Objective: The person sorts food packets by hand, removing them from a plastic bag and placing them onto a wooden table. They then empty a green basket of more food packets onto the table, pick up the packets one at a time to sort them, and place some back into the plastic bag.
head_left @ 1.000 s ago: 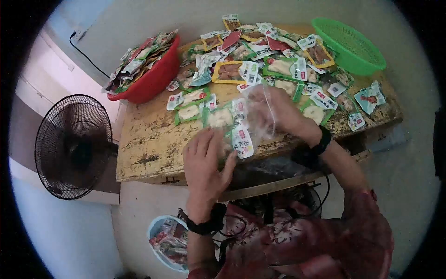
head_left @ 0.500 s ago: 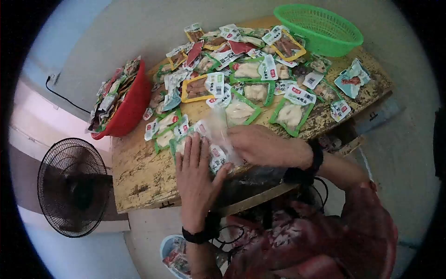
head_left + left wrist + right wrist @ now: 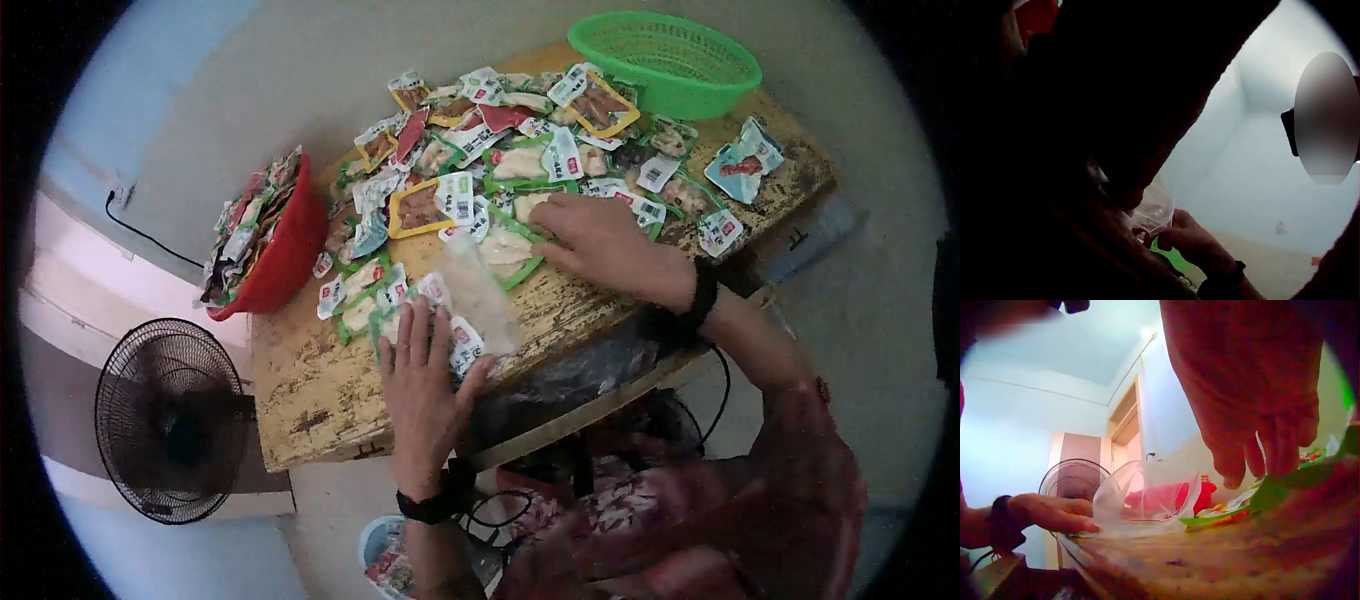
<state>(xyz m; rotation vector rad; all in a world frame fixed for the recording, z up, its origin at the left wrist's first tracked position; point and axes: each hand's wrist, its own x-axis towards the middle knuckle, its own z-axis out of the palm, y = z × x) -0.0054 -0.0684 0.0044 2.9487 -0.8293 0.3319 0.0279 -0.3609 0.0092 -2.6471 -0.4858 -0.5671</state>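
My left hand (image 3: 425,375) lies flat at the table's front, its fingers straight on a clear plastic bag (image 3: 484,305) and the white-labelled packets under and inside it. In the right wrist view the bag's mouth (image 3: 1147,497) stands puffed up beside the left fingers. To the right, my right hand (image 3: 620,250) reaches over the packets with fingers extended downward. Its fingertips are right at the edge of a green-edged packet (image 3: 503,250) of pale food. Another green-edged packet is mostly hidden beneath that hand. The left wrist view is largely dark.
Several food packets (image 3: 430,205) are heaped across the worn yellow table (image 3: 310,390). A red basin (image 3: 285,240) full of packets stands left, a green basket (image 3: 665,60) at the back. A fan (image 3: 175,420) is left of the table; a pale blue basin (image 3: 375,540) sits below.
My right hand has let go of the clear bag and moved right, over the green-edged packets. The left hand stays on the bag. The head view has shifted, moving the table in frame.
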